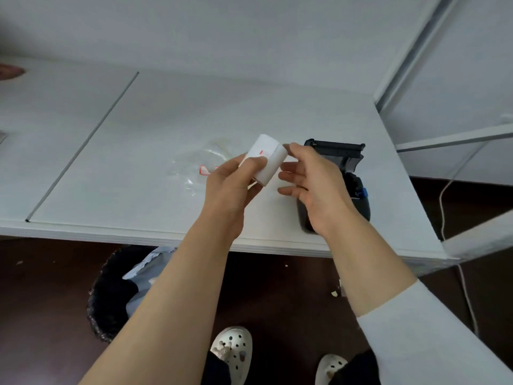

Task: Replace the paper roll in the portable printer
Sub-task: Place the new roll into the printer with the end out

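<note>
A white paper roll (270,159) with a small red mark is held above the table by my left hand (233,187), thumb on its near side. My right hand (313,184) is just right of the roll, index fingertip and thumb touching the roll's right end, other fingers spread. Behind my right hand the black portable printer (358,195) lies on the white table (138,151) with its lid (336,151) swung open and upright. Most of the printer's paper bay is hidden by my right hand.
A clear plastic wrapper (200,168) with a red-edged label lies on the table left of my hands. A grey seam (83,145) runs diagonally across the table. A white metal frame (455,137) stands at the right, with a white cable (444,218) hanging beside it.
</note>
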Demonstrator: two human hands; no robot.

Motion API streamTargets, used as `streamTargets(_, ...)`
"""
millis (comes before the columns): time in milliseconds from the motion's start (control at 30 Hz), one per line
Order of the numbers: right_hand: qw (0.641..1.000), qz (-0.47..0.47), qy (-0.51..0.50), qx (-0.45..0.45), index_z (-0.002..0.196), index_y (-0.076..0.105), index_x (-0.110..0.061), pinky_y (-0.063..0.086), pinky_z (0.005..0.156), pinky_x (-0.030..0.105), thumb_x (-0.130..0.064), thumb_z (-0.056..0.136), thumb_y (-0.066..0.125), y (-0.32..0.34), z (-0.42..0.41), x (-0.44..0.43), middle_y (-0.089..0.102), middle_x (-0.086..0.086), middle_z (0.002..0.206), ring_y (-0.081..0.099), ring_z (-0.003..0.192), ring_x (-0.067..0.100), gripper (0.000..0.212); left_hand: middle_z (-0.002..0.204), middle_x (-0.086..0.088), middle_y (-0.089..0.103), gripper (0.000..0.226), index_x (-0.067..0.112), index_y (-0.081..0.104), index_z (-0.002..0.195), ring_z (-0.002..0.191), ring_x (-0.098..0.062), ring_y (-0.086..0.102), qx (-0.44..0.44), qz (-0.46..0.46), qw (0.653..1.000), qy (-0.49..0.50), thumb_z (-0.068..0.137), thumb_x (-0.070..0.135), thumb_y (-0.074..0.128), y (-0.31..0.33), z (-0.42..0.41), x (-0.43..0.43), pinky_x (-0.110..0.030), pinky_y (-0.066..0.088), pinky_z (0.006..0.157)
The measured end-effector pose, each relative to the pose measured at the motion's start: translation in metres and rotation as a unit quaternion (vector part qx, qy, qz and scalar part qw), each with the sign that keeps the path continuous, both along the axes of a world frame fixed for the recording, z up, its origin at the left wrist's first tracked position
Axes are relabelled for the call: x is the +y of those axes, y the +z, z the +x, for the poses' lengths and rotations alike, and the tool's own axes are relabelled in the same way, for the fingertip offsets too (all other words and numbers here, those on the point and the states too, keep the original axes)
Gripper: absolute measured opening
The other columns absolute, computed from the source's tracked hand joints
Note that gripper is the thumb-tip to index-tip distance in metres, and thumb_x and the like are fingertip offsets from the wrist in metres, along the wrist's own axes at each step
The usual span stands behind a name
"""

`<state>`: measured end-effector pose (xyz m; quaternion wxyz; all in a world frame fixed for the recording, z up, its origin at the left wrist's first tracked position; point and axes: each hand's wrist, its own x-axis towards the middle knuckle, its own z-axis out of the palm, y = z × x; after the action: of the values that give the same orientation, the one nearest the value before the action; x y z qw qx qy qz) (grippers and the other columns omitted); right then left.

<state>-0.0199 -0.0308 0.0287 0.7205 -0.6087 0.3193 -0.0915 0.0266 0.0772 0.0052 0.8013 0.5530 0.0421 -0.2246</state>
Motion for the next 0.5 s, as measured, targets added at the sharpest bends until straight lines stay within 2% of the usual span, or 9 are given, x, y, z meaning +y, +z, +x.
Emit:
streamTargets(67, 0.997, -0.075, -0.006, -0.011, 0.092, 0.069, -0.022, 0.05, 0.064, 0.027, -0.04, 0.081, 0.061, 0.004, -0.01, -0.012, 0.068, 0.002, 0.099, 0.063, 0.09, 0.015, 0.023, 0.082, 0.0, 0.066, 0.009, 0.015, 0.068, 0.085, 0.081, -0.015, 0.062, -0.023, 0.015, 0.998, -0.049, 0.083, 0.008, 0.063, 0.001, -0.005, -0.008, -0.029, 0.058, 0.077)
streamTargets(133, 0.992, -0.122, 0.005, -0.029, 0.08, 0.07, -0.025, 0.047, 0.061, 0.023, -0.035, 0.079, 0.067, 0.007, -0.021, -0.024, 0.07, -0.004, 0.089, 0.063, 0.087, 0.011, 0.01, 0.089, -0.006, 0.065, 0.017, 0.016, 0.07, 0.09, 0.083, -0.018, 0.063, -0.042, 0.03, 0.995, -0.088, 0.076, 0.007, 0.069, 0.003, -0.009, -0.015, -0.03, 0.058, 0.079)
streamTargets(200, 0.989, -0.14, 0.013, -0.039, 0.079, 0.07, -0.025, 0.048, 0.057, 0.021, -0.028, 0.079, 0.069, 0.008, -0.03, -0.037, 0.07, -0.005, 0.084, 0.063, 0.082, 0.01, 0.003, 0.095, -0.01, 0.067, 0.026, 0.017, 0.071, 0.094, 0.086, -0.021, 0.065, -0.064, 0.049, 0.991, -0.11, 0.069, 0.01, 0.071, 0.005, -0.013, -0.025, -0.031, 0.058, 0.082)
streamTargets(300, 0.989, -0.14, 0.006, -0.048, 0.081, 0.07, -0.02, 0.051, 0.058, 0.02, -0.022, 0.079, 0.07, 0.007, -0.039, -0.059, 0.07, 0.001, 0.084, 0.066, 0.08, 0.012, 0.003, 0.095, -0.007, 0.068, 0.035, 0.02, 0.07, 0.099, 0.091, -0.021, 0.066, -0.086, 0.064, 0.988, -0.108, 0.065, 0.013, 0.075, 0.007, -0.018, -0.042, -0.035, 0.056, 0.089)
streamTargets(367, 0.992, -0.118, -0.003, -0.055, 0.081, 0.07, -0.016, 0.054, 0.062, 0.02, -0.019, 0.078, 0.071, 0.008, -0.045, -0.072, 0.071, 0.005, 0.086, 0.068, 0.081, 0.015, 0.004, 0.09, 0.0, 0.065, 0.047, 0.018, 0.065, 0.111, 0.089, -0.018, 0.066, -0.093, 0.073, 0.989, -0.088, 0.066, 0.011, 0.078, 0.007, -0.022, -0.054, -0.034, 0.054, 0.09)
streamTargets(433, 0.993, -0.093, -0.018, -0.065, 0.08, 0.069, -0.011, 0.056, 0.066, 0.019, -0.015, 0.079, 0.07, 0.008, -0.051, -0.084, 0.07, 0.006, 0.084, 0.068, 0.079, 0.015, 0.004, 0.099, -0.002, 0.066, 0.066, 0.013, 0.055, 0.124, 0.095, -0.019, 0.068, -0.099, 0.07, 0.99, -0.076, 0.063, 0.011, 0.081, 0.008, -0.026, -0.066, -0.033, 0.054, 0.089)
streamTargets(500, 0.993, -0.085, -0.042, -0.073, 0.079, 0.068, -0.008, 0.057, 0.069, 0.018, -0.014, 0.08, 0.068, 0.006, -0.055, -0.093, 0.068, 0.006, 0.082, 0.067, 0.079, 0.014, 0.006, 0.109, -0.005, 0.067, 0.067, 0.013, 0.052, 0.123, 0.1, -0.018, 0.068, -0.119, 0.074, 0.988, -0.062, 0.064, 0.012, 0.083, 0.009, -0.031, -0.077, -0.035, 0.055, 0.091)
